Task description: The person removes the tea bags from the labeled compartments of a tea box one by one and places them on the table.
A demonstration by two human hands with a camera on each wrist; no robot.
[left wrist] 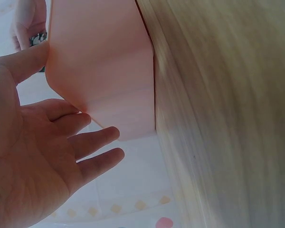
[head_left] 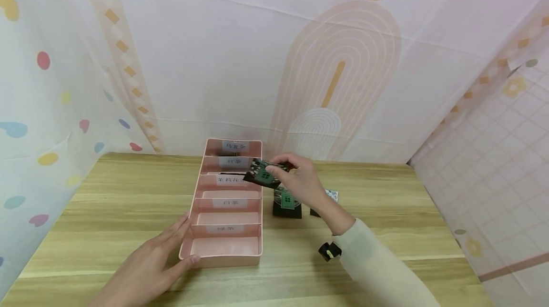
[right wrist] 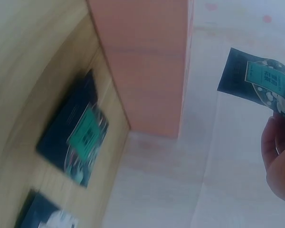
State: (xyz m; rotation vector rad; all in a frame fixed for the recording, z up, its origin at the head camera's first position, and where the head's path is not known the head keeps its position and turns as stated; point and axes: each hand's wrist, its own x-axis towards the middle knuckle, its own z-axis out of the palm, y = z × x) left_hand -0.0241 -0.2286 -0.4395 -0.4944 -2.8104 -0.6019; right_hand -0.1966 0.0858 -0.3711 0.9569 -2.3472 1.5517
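A dark tea sachet with a green label (head_left: 262, 173) is pinched between the thumb and fingers of my right hand (head_left: 302, 180), over the right rim of a pink divided box (head_left: 227, 262). My left hand (head_left: 146, 261) touches the box's front left corner, thumb at the front edge and fingers along the left side. In the left wrist view those fingers (left wrist: 97, 164) are nearly straight. A similar green-labelled sachet (head_left: 287, 209) lies on the table right of the box. Another dark sachet with a pale pattern (head_left: 331, 196) is partly hidden by my right wrist.
The box's compartments run front to back, with white handwritten labels (head_left: 225, 203) on their dividers. Dark edges show in the rear compartments. A small black object (head_left: 330, 251) shows beside the right sleeve. Patterned cloth (head_left: 206, 59) hangs behind the wooden table (head_left: 128, 192).
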